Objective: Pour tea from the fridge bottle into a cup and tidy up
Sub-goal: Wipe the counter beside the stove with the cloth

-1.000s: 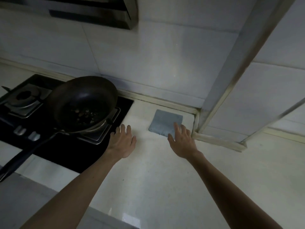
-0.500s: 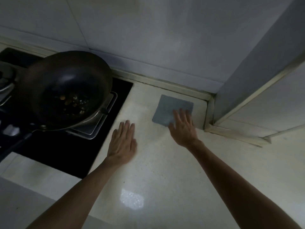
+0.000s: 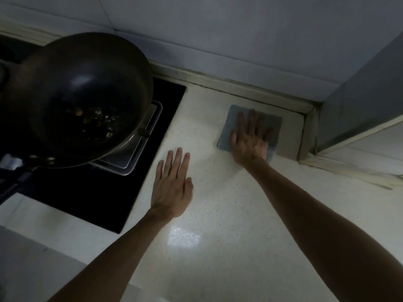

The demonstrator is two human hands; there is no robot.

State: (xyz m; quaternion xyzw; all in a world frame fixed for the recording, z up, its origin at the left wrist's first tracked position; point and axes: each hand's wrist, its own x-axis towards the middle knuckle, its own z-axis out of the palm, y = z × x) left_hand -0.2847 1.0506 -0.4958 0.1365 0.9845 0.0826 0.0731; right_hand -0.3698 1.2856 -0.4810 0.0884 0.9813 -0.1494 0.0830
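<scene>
A square blue-grey cloth [image 3: 230, 125] lies flat on the pale countertop [image 3: 218, 214] near the back wall corner. My right hand [image 3: 250, 138] rests palm down on the cloth, fingers spread, covering most of it. My left hand [image 3: 172, 184] lies flat and empty on the counter beside the stove edge, fingers together and straight. No bottle or cup is in view.
A dark wok [image 3: 80, 99] holding food scraps sits on the black gas hob [image 3: 91, 192] at the left, its handle running toward the lower left. Tiled wall stands behind. A boxed column [image 3: 349, 105] with a raised ledge blocks the right rear.
My right hand has slid forward from the cloth's near edge onto the cloth. The view has moved closer and tilted down. My left hand stays flat on the counter.
</scene>
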